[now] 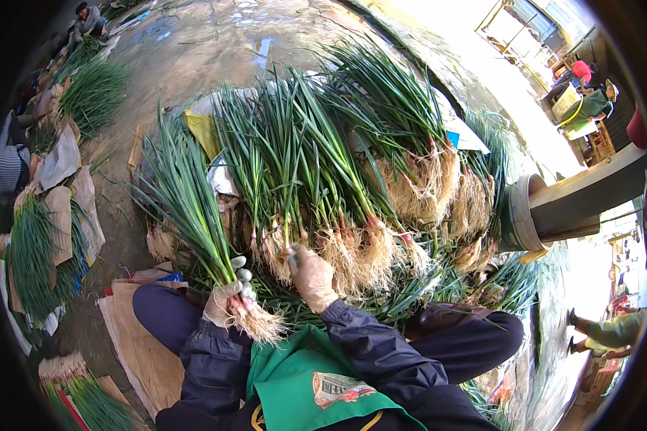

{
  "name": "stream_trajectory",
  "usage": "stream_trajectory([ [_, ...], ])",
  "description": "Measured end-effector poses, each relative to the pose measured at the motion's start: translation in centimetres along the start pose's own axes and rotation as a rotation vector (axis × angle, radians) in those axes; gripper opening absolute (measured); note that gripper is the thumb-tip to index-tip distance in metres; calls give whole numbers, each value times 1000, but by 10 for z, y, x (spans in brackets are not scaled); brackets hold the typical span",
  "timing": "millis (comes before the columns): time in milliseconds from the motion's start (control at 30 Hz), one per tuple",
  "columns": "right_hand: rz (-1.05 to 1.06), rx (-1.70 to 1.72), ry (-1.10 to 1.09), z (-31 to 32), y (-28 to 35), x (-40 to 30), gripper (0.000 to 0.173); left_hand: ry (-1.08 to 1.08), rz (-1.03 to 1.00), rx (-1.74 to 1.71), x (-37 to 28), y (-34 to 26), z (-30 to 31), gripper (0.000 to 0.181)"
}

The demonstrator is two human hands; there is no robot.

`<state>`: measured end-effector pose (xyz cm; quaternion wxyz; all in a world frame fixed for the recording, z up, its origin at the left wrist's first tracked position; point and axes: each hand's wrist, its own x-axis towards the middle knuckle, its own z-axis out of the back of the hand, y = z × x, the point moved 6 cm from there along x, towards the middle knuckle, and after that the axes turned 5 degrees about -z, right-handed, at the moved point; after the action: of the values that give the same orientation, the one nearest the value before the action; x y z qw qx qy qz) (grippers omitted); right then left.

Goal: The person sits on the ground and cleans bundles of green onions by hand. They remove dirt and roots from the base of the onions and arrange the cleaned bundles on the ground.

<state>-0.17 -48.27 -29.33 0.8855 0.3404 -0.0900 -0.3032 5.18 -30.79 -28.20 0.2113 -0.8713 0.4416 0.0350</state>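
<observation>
My left hand (229,296), in a pale glove, is closed around the lower stems of a bunch of green onions (197,215). Their leaves point up and left, and the bushy roots hang below the hand. My right hand (310,272), gloved too, is at the root end of a green onion plant (287,226) in the pile; whether the fingers grip it cannot be told. More green onions (350,188) with long pale roots lie side by side in front of me, leaves away from me. A second heap (420,178) lies behind them at the right.
A green apron (312,393) covers my lap between my crossed legs. Loose leaves (393,296) lie before my knees. Cardboard (140,334) is on the ground at left, near more onion bunches (38,253). A bucket (523,213) stands at right. Other people sit farther off.
</observation>
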Motion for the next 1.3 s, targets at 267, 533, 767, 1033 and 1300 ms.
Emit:
stream_trajectory([
  [267, 27, -50, 350, -13, 12, -3, 18, -267, 190, 694, 58, 15, 28, 23],
  [533, 107, -81, 127, -35, 25, 42, 27, -202, 7, 333, -6, -48, -26, 27],
  [767, -61, -366, 118, -71, 52, 98, 34, 13, -238, 178, -18, -118, -46, 47],
  [1033, -425, 375, 387, 82, 49, 77, 30, -472, -121, 405, 68, -66, 64, 23],
  [1300, -261, 146, -408, 333, -51, 90, 21, -658, -18, 474, 118, -15, 86, 6],
])
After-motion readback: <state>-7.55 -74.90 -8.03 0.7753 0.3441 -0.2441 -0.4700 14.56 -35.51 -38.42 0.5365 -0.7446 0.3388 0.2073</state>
